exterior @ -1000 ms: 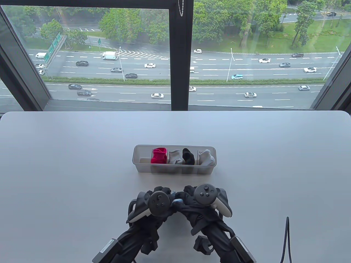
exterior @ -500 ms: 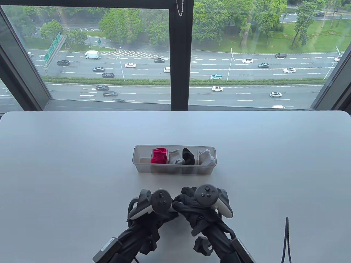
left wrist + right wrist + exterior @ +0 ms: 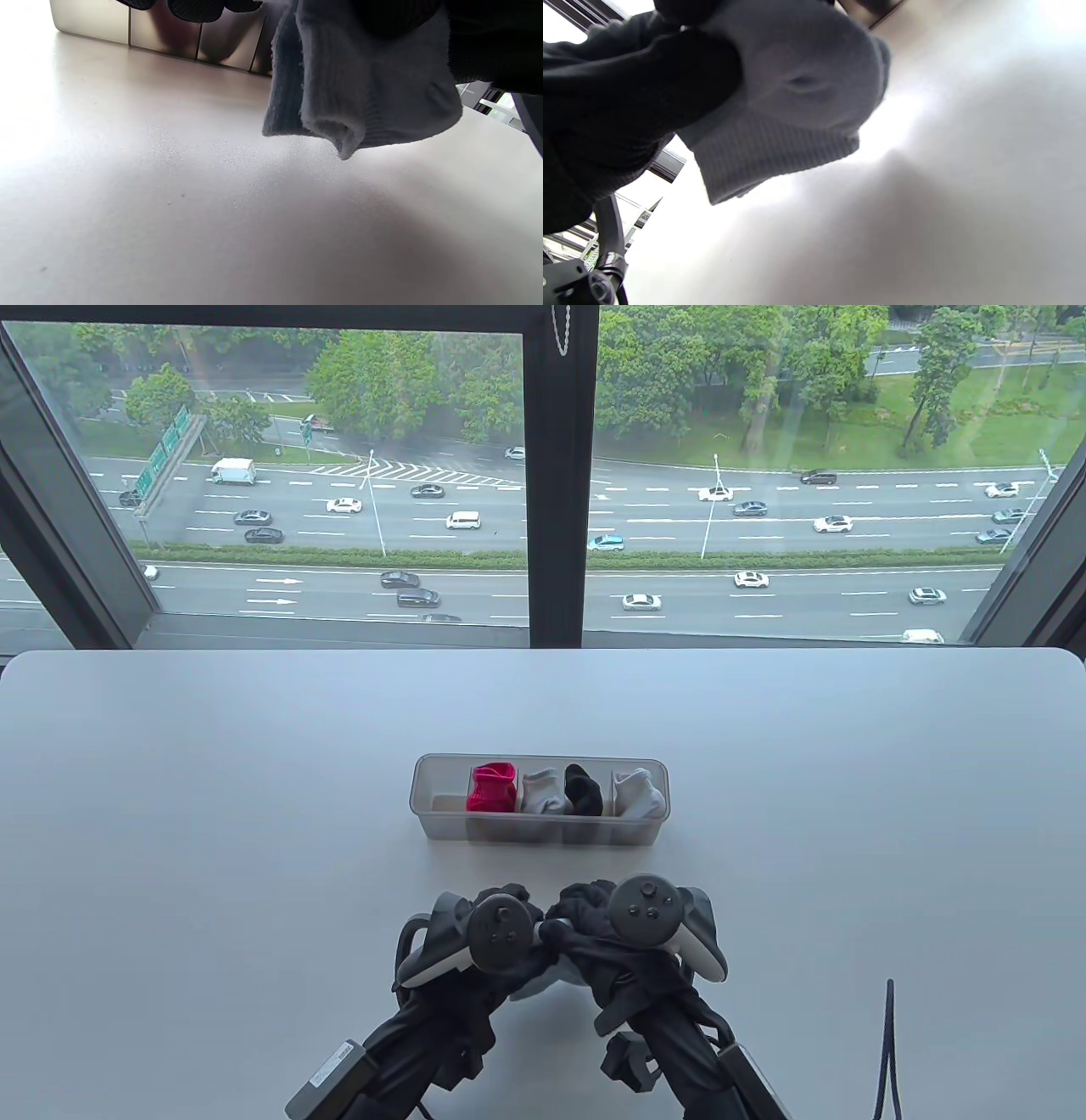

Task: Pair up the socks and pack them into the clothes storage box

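Note:
Both gloved hands meet just in front of the clear storage box (image 3: 437,823), fingers curled together on a pale blue-grey sock bundle (image 3: 550,977). My left hand (image 3: 512,906) and right hand (image 3: 577,906) grip it from either side. The left wrist view shows the ribbed sock bundle (image 3: 360,93) hanging clear of the table, and in the right wrist view the same sock bundle (image 3: 797,106) bulges from the dark glove. Inside the box sit a pink pair (image 3: 492,789), a grey-white pair (image 3: 541,793), a black pair (image 3: 584,791) and a white pair (image 3: 638,796). Its leftmost compartment holds nothing.
A white table (image 3: 212,814) stretches wide on both sides of the box, ending at a window ledge behind. A black cable (image 3: 887,1044) stands up near the front right edge.
The hands have pressed closer together and shifted slightly toward the box. The blue sock edge seen between them a second ago now shows below the hands.

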### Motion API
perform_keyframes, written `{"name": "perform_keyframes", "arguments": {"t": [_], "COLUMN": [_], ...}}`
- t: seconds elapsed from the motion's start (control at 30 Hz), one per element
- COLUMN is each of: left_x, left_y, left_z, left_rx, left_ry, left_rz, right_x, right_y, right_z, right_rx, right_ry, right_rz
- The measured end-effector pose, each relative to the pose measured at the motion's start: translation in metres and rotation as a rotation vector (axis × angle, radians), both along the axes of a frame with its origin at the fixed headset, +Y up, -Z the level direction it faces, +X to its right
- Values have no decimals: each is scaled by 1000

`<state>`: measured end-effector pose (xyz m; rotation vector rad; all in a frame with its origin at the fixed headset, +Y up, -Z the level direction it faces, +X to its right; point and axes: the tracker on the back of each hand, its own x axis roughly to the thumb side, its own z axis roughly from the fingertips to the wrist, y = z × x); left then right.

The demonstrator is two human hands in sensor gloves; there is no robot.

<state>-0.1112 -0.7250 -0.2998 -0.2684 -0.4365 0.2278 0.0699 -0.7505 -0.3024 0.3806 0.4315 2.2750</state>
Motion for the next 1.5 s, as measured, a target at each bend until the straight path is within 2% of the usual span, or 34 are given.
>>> {"name": "perform_keyframes", "arguments": {"t": [0.1,0.2,0.33,0.5,0.6,0.67,0.77,0.87,0.93,1.0,1.07,1.13,1.2,1.27,1.3,1.4,1.5], "left_x": [-1,-4,-7,-5,-9,-12,-16,-14,-13,-10,-8,-10,-11,-8,-8,-6,-7], "left_y": [5,8,5,3,3,4,4,7,10,13,14,13,10,11,12,9,13], "left_z": [4,3,3,5,6,4,3,7,12,14,13,10,11,10,9,7,11], "left_rx": [133,114,62,62,176,126,116,141,243,282,264,230,212,211,167,113,237], "left_ry": [-17,-39,-14,31,70,33,50,79,61,39,26,26,18,17,13,30,50], "left_rz": [59,1,67,-24,-4,20,56,19,56,85,68,72,51,37,12,-47,22], "right_x": [0,1,0,-8,-12,-16,-14,-16,-13,-9,-6,-7,-5,-6,-5,-5,-2], "right_y": [-1,5,14,13,13,18,24,22,19,19,19,17,18,18,18,15,11], "right_z": [0,-2,-3,1,2,2,1,2,0,-2,-1,-2,-3,-2,-1,0,-2], "right_rx": [-44,-2,81,20,60,86,184,150,146,119,111,62,115,136,155,110,68], "right_ry": [-48,-21,-59,-48,1,68,8,2,-11,-27,1,94,11,3,-4,-24,-50], "right_rz": [-90,-91,-117,-202,-122,-88,-68,-55,-54,-106,-144,-163,-157,-110,-97,-157,-188]}}
